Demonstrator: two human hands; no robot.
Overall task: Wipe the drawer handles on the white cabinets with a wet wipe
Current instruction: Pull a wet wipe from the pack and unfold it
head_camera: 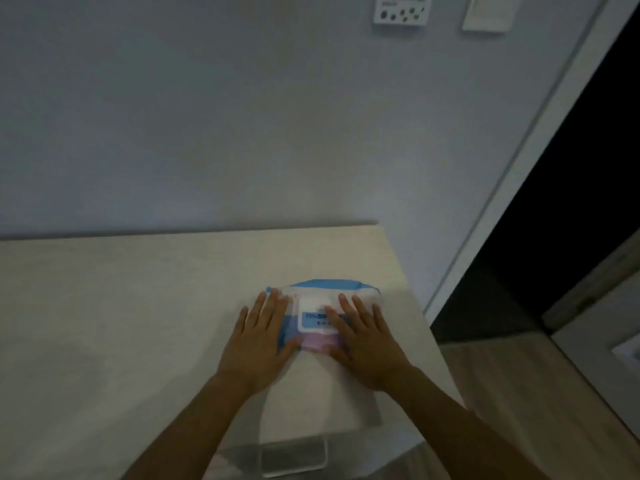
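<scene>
A pale grey wall (207, 116) fills the upper half of the view. Below it lies a long, light counter top (104, 323) that runs from the left edge to a corner on the right. To the right of the counter stands a dark doorway (571, 202) with a white frame, and a wooden floor (519, 375) shows beneath it.

The pack of wet wipes (322, 287) lies flat on the counter, near its right end and away from the wall. It is blue and white with a pink strip along the near side. Its white lid (311, 308) lies flat on top of the pack, and what is inside does not show.

Both hands lie palm down on the pack. The left hand (256, 344) covers the pack's left end, fingers straight and slightly spread, with the thumb against the near left edge. The right hand (367, 348) covers the right half, fingers straight and a little apart, reaching over the blue label on the lid. Neither hand curls round or pinches anything.

High on the wall hang a small white control panel (401, 8) and, just right of it, a white switch (488, 12). Below the counter's near edge is a pale shiny outline (294, 459), too blurred to identify.
</scene>
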